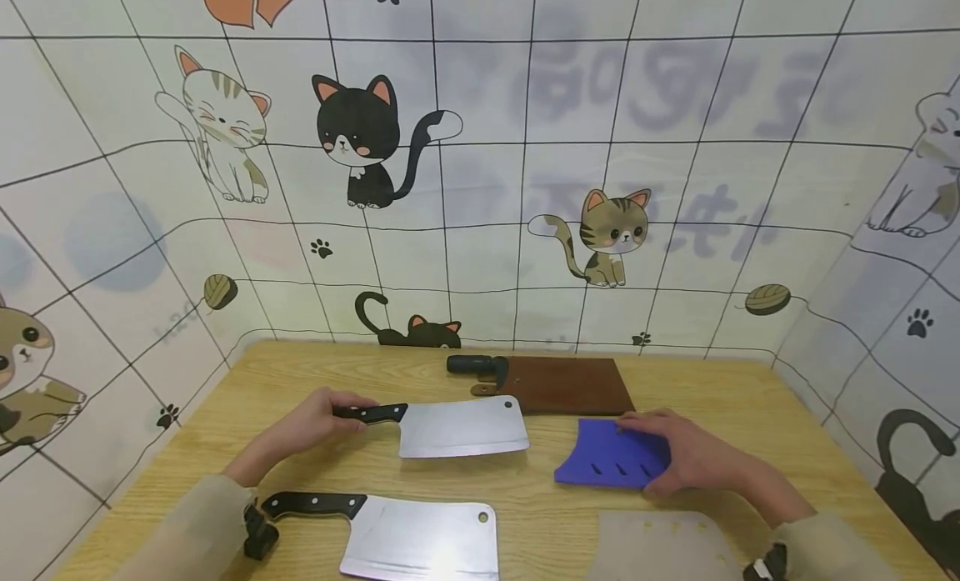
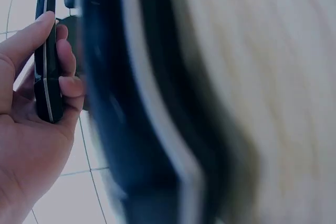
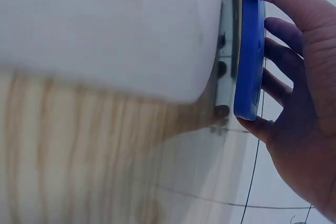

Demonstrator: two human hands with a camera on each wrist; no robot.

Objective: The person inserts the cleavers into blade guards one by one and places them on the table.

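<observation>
My left hand grips the black riveted handle of a cleaver, whose blade points right above the table. In the left wrist view the fingers and thumb close round that handle. My right hand holds a flat blue blade sheath with several slots by its right end. Seen from the right wrist, the sheath stands edge-on between thumb and fingers. A second cleaver lies nearer, handle to the left. Below the blue sheath lies a beige slotted sheet.
Toward the back of the wooden table lies a brown sheath with a black handle at its left end. A white gridded backdrop with cartoon cats stands behind and on both sides.
</observation>
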